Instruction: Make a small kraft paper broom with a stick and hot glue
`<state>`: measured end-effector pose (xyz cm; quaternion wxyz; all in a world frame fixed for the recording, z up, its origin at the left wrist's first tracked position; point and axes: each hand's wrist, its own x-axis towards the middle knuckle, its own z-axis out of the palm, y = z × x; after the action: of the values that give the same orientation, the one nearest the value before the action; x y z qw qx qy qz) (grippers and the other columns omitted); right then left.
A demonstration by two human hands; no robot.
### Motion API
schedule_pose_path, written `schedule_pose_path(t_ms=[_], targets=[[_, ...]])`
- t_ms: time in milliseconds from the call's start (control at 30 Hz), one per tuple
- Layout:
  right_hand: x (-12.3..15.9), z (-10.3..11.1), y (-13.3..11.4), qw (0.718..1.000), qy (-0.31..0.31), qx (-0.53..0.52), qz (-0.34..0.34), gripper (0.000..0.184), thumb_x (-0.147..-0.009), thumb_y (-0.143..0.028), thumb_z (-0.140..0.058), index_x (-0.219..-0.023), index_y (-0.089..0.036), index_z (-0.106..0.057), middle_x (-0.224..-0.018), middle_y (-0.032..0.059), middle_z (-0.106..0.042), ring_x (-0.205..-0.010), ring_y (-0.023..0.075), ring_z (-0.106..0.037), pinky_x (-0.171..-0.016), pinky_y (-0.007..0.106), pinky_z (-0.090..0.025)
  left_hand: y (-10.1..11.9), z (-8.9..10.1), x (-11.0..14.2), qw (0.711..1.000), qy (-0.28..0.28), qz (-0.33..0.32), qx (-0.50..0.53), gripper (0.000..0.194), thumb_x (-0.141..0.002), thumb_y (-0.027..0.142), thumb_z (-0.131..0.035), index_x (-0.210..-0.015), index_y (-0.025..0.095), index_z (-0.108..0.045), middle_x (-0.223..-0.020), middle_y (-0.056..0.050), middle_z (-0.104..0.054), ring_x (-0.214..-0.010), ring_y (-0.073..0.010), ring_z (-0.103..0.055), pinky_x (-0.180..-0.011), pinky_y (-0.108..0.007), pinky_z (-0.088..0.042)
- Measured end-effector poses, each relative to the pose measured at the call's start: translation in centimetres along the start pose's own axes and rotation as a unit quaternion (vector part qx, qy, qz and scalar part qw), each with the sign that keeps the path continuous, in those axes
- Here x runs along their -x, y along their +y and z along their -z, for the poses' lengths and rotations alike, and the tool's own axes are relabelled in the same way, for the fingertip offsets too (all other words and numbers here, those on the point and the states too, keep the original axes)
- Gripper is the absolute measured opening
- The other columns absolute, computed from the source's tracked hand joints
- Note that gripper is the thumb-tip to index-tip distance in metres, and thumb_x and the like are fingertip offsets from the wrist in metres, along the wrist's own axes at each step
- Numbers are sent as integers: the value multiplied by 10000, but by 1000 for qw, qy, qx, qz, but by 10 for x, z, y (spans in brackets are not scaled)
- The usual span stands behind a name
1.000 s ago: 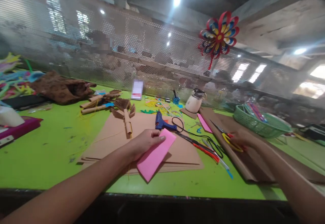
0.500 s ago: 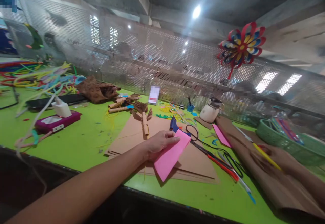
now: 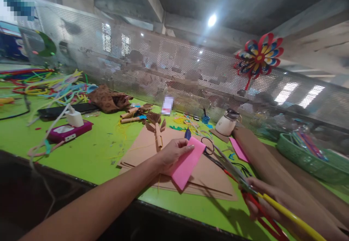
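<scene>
My left hand [image 3: 176, 155] is closed on a folded pink paper sheet [image 3: 188, 164], pinching its upper left edge between thumb and fingers. Brown paper sheets [image 3: 147, 166] lie under it on the green table. My right hand [image 3: 261, 197], at the lower right, grips a pair of scissors [image 3: 237, 172] with yellow and red on the handles. The blades point up and left, slightly parted, their tips close to the pink paper's right edge. Behind that paper shows the blue nozzle of a glue gun [image 3: 188, 134]. A rolled brown paper figure [image 3: 157, 133] rests on the sheets.
A white jug [image 3: 225, 122] stands at the back, left of a brown paper roll [image 3: 253, 150] and a green basket [image 3: 302, 161]. On the left are a purple power strip [image 3: 69, 131], a brown crumpled bag [image 3: 109, 99] and coloured strips [image 3: 54, 84]. A perforated metal screen [image 3: 152, 66] runs behind.
My right hand has lifted the scissors from the brown roll at the right and brought them left, toward the pink paper. My left hand still holds the paper in nearly the same place.
</scene>
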<state>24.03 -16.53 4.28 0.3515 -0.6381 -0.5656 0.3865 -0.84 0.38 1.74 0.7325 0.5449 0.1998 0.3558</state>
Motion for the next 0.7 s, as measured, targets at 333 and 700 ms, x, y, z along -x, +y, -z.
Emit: schedule_pose_path(t_ms=[333,700], targets=[[11,2,-7,997,-55,-57,-12,599,-639,-695,-541,-987,-214,-616,-679,82,-570,-628,213,-555,-634,380,-475,1,1,-2,999,3,-9,-47,423,-664,481,-677,-840,110,-573,-737,-48,-598,-596,-114,-525,-554,-239,-397],[10,-1,66,997,-61,-46,-31,450,-735,-648,-467,-1012,-325,-613,-771,90,-629,-697,263,-627,-603,402,-502,4,-2,7,993,-90,-12,-71,339,-693,422,-667,-825,116,-601,-757,-27,-578,-628,-96,-509,-597,-227,-383]])
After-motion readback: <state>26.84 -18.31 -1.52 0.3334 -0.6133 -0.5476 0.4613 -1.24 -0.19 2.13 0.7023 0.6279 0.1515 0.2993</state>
